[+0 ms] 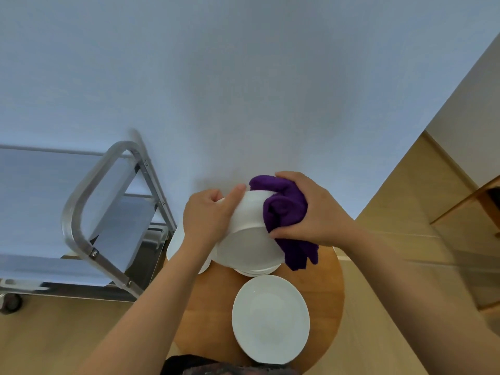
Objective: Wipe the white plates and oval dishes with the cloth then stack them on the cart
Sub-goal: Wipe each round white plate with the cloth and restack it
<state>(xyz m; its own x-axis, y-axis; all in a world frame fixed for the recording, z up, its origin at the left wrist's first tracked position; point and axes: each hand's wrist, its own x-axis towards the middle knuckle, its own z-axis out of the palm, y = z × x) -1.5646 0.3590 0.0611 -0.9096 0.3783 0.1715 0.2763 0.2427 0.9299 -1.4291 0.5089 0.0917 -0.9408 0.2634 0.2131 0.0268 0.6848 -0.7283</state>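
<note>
My left hand grips the left rim of a white dish, holding it tilted above the round wooden table. My right hand clutches a purple cloth and presses it over the dish's right edge; the cloth's end hangs down below the hand. Under the held dish lies a stack of white plates, mostly hidden. A white oval dish sits on the near part of the table. Another white plate shows at the table's left edge behind my left wrist.
A steel cart with a tubular handle stands to the left of the table, against the white wall. Wooden floor surrounds the table. A wooden piece of furniture is at the right edge.
</note>
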